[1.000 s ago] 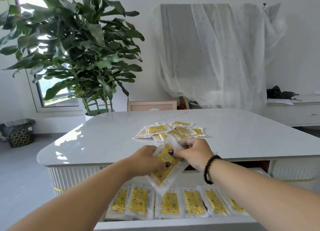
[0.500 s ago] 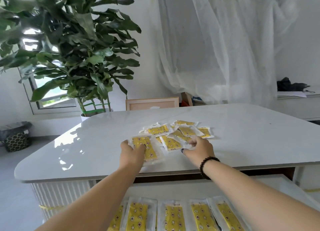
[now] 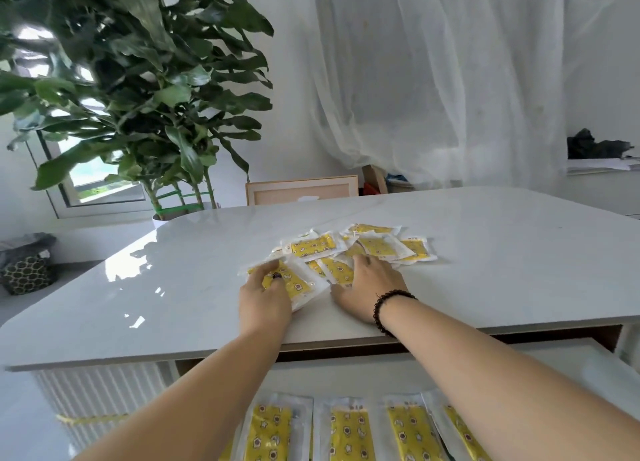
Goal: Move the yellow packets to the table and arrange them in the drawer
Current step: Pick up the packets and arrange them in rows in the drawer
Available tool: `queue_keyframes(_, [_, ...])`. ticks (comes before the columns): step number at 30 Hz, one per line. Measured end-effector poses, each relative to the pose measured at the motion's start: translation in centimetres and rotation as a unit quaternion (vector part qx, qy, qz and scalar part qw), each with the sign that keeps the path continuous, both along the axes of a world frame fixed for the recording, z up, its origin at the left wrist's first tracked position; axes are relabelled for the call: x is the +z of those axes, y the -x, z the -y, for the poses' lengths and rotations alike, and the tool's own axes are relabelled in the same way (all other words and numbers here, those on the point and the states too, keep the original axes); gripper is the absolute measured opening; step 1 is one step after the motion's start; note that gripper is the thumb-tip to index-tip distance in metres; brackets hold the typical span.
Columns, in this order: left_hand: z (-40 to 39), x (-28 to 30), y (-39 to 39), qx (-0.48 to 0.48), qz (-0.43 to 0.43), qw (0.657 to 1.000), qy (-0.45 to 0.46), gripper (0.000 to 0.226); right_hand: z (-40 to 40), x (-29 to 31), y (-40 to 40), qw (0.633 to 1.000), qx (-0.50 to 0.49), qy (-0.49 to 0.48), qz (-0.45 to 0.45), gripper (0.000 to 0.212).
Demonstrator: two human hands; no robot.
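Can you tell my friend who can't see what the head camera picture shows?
Two hands, left and right, rest on a pile of yellow packets on a white table. More packets lie in a row in the open drawer below.

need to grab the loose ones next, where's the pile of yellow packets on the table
In the head view the pile of yellow packets lies on the white table, centre, just beyond the right hand and right of the left hand.

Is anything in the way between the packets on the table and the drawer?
Nothing visible blocks them. The packets lie near the table's front edge, the open drawer sits right below, and its back part looks free.
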State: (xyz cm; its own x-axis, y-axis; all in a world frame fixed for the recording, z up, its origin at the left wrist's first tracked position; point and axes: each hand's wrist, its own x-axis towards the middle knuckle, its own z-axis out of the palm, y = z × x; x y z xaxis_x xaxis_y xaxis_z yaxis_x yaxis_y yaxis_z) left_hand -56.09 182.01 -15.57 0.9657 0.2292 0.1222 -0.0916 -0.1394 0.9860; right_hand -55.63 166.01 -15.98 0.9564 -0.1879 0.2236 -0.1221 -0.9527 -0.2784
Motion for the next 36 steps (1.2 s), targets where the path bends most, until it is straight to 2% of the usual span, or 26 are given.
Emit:
queue_keyframes(4, [-0.8,0.2,1.0,-0.037,-0.018,0.998,0.047,0.033,0.1,0.4,0.6,0.999,0.013,0.03,0.019,0.033])
queue_keyframes(7, [-1.2,0.2,1.0,-0.074,-0.039,0.994,0.078,0.032,1.0,0.5,1.0,0.998,-0.004,0.046,0.051,0.028])
queue_keyframes(9, [-1.4,0.3,0.9,-0.094,-0.05,0.991,0.083,0.036,1.8,0.5,1.4,0.994,-0.031,-0.012,0.102,0.024])
queue_keyframes(12, [-1.8,0.0,0.4,-0.13,-0.059,0.986,0.085,0.042,2.0,0.4,2.1,0.966,-0.03,-0.123,0.227,0.024])
queue_keyframes(14, [-1.8,0.0,0.0,-0.139,-0.068,0.985,0.072,0.04,1.6,0.2,2.5,0.947,0.02,-0.159,0.279,0.024])
queue_keyframes(17, [-1.4,0.7,0.1,-0.155,-0.079,0.982,0.074,0.023,1.1,-0.3,2.9,0.928,0.109,-0.168,0.314,0.021])
queue_keyframes(20, [-1.4,1.3,0.3,-0.183,-0.102,0.975,0.068,0.042,0.6,-1.0,3.2,0.924,0.214,-0.115,0.295,0.012])
queue_keyframes(22, [-1.5,1.4,0.3,-0.196,-0.11,0.972,0.065,0.045,0.5,-1.4,3.3,0.918,0.266,-0.073,0.286,0.019])
queue_keyframes(25, [-1.4,1.5,0.6,-0.186,-0.107,0.975,0.054,0.025,0.4,-1.4,3.6,0.897,0.321,-0.036,0.301,0.024])
queue_keyframes(28, [-1.3,1.3,0.6,-0.186,-0.106,0.976,0.039,0.017,0.2,-1.7,4.1,0.879,0.376,-0.004,0.293,0.021])
queue_keyframes(30, [-1.5,1.3,0.5,-0.184,-0.106,0.977,0.029,0.02,0.2,-1.6,4.5,0.884,0.37,-0.048,0.28,0.024])
queue_keyframes(31, [-1.7,1.2,0.4,-0.183,-0.106,0.977,0.025,0.019,0.2,-1.3,4.7,0.891,0.341,-0.101,0.283,0.029])
queue_keyframes(33, [-1.8,1.3,0.6,-0.183,-0.095,0.978,0.025,0.015,0.2,-0.5,4.7,0.898,0.236,-0.241,0.282,0.037])
queue_keyframes(36, [-1.7,1.1,0.8,-0.188,-0.085,0.978,0.021,0.02,1.0,0.4,4.0,0.893,0.112,-0.393,0.187,0.045])
